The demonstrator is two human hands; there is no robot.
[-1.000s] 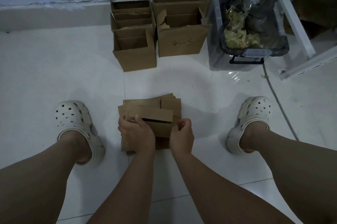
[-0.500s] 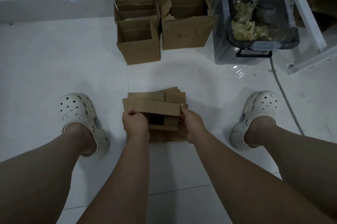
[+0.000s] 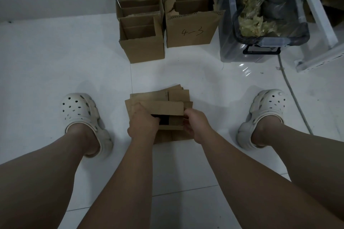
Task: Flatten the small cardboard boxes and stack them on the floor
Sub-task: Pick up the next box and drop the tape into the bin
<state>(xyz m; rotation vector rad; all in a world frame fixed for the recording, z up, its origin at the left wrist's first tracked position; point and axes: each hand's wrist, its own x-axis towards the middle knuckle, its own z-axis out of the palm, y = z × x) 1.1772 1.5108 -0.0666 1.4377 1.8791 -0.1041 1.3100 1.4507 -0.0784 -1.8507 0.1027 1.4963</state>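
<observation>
A small brown cardboard box [image 3: 163,109] is held low between my feet, partly collapsed, its dark opening facing me. My left hand [image 3: 143,124] grips its left end and my right hand [image 3: 195,124] grips its right end. Under it on the white floor lies a stack of flattened boxes [image 3: 176,94], edges fanned out at the far right. Farther ahead by the wall stand several open small boxes [image 3: 143,49] in a row, and beside them bigger open boxes, the front one marked "4-3" [image 3: 191,33].
A clear plastic bin [image 3: 242,51] holding a dark bag of crumpled wrapping stands at the right. A white metal frame [image 3: 316,8] and a grey cable [image 3: 294,98] are beyond it. My feet in white clogs [image 3: 80,109] flank the stack.
My right hand has shifted from the box's near edge to its right end. The box has opened up a little, showing its dark inside. The camera tilted down slightly.
</observation>
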